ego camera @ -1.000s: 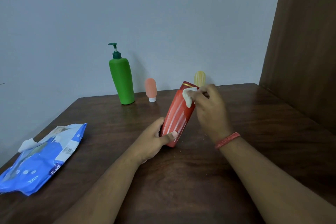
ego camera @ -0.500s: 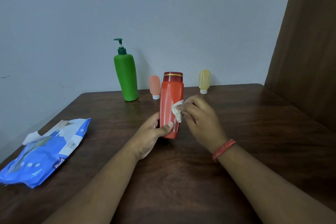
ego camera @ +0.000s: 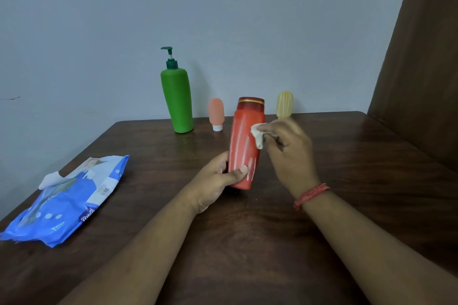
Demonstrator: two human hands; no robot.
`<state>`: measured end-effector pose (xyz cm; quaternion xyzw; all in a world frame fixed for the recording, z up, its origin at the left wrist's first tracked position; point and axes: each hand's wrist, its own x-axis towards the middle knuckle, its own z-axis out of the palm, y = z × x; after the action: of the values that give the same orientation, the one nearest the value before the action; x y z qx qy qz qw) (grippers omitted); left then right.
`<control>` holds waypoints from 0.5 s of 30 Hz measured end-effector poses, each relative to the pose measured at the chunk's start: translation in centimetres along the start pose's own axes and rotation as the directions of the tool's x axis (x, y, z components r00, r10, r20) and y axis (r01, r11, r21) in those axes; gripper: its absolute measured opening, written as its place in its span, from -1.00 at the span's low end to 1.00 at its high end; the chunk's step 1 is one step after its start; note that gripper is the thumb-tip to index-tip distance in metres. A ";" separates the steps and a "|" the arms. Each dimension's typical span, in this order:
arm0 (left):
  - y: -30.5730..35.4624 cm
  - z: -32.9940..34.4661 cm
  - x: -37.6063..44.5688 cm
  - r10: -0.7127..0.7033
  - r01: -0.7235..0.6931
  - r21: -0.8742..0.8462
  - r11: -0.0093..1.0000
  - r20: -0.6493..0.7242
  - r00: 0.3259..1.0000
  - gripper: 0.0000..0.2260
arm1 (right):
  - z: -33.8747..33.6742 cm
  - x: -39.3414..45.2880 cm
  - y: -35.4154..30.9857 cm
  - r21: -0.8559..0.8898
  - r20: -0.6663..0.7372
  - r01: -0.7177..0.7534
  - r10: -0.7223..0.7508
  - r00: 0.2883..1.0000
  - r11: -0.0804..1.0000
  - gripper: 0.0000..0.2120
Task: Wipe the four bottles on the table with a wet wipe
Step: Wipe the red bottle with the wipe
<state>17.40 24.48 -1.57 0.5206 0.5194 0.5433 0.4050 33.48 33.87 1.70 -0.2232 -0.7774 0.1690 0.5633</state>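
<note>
Bottles stand along the far edge of the table (ego camera: 347, 156): a green pump bottle (ego camera: 178, 101) toward the left, a small peach tube (ego camera: 216, 112) on its white cap just right of it, and a small yellow tube (ego camera: 284, 104) further right, partly hidden behind the right hand (ego camera: 288, 153). All three are upright and apart from each other.

The red bottle (ego camera: 244, 146) is near the middle of the table, held almost upright with its dark red cap on top. Whether its base touches the wood cannot be told. The left hand (ego camera: 218, 181) grasps its lower part, thumb across the front and fingers wrapped behind. The right hand pinches a crumpled white wipe (ego camera: 257, 135) between thumb and fingers and presses it against the upper right side of the red bottle, just below the cap. A red thread band (ego camera: 311, 195) circles the right wrist.

A blue wipes pack (ego camera: 67, 200) lies flat by the left edge of the table, well apart from the bottles, with a white wipe sticking out of its opening at the upper left.
</note>
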 end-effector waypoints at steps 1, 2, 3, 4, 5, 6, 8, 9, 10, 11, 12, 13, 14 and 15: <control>0.0 0.1 0.0 -0.006 0.006 0.005 1.000 0.003 1.000 -0.62 | -0.2 0.0 0.0 0.001 0.006 -0.019 0.019 1.000 1.000 -0.78; 0.0 0.2 0.0 -0.001 0.001 -0.016 1.000 -0.009 1.000 -0.62 | -0.3 -0.2 0.0 0.014 0.047 -0.020 0.019 0.999 1.000 -0.77; -0.1 0.1 0.1 0.007 -0.009 -0.060 0.998 -0.038 0.999 -0.62 | -0.3 -0.5 -0.2 0.039 0.116 -0.010 0.005 0.993 0.999 -0.76; -0.1 -0.1 0.2 0.012 -0.021 -0.120 0.993 -0.074 0.997 -0.61 | -0.1 -0.9 -0.4 0.058 0.201 0.003 -0.014 0.979 0.998 -0.77; -0.1 -0.3 0.2 0.008 -0.028 -0.182 0.983 -0.112 0.994 -0.61 | 0.2 -1.1 -0.7 0.059 0.282 0.020 -0.036 0.959 0.998 -0.78; 0.0 -0.5 0.3 0.000 -0.032 -0.231 0.973 -0.141 0.990 -0.62 | 0.5 -1.3 -0.9 0.055 0.341 0.041 -0.057 0.938 0.998 -0.78; -0.1 -0.8 0.3 -0.014 -0.029 -0.281 0.959 -0.151 0.988 -0.65 | 0.8 -1.2 -0.9 0.057 0.364 0.049 -0.066 0.929 0.997 -0.79; -0.1 -0.7 0.2 -0.025 -0.016 -0.290 0.957 -0.137 0.990 -0.65 | 0.8 -1.0 -1.0 0.057 0.333 0.031 -0.048 0.942 0.998 -0.80; 0.0 -0.7 0.2 -0.034 0.000 -0.280 0.960 -0.116 0.993 -0.64 | 0.7 -0.9 -0.9 0.052 0.281 0.010 -0.025 0.960 0.999 -0.79; -0.1 -0.6 0.2 -0.042 0.017 -0.257 0.966 -0.093 0.995 -0.61 | 0.7 -0.8 -0.7 0.046 0.225 -0.005 -0.006 0.974 0.999 -0.79; -0.1 -0.4 0.2 -0.046 0.026 -0.236 0.971 -0.081 0.996 -0.57 | 0.6 -0.7 -0.6 0.043 0.187 -0.013 0.005 0.982 0.999 -0.79; -0.1 -0.4 0.3 -0.051 0.030 -0.233 0.972 -0.084 0.995 -0.54 | 0.6 -0.7 -0.5 0.050 0.181 -0.020 0.011 0.983 0.999 -0.79; 0.0 -0.3 0.3 -0.052 0.026 -0.248 0.968 -0.100 0.994 -0.55 | 0.6 -0.8 -0.5 0.072 0.210 -0.027 0.011 0.978 0.997 -0.80; 0.0 -0.4 0.4 -0.051 0.015 -0.276 0.961 -0.124 0.991 -0.60 | 0.6 -0.9 -0.6 0.098 0.267 -0.029 0.002 0.964 0.995 -0.80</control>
<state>16.96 24.78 -1.51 0.4143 0.4727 0.6359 0.4478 33.07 32.83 1.14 -0.1756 -0.8349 0.2408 0.4627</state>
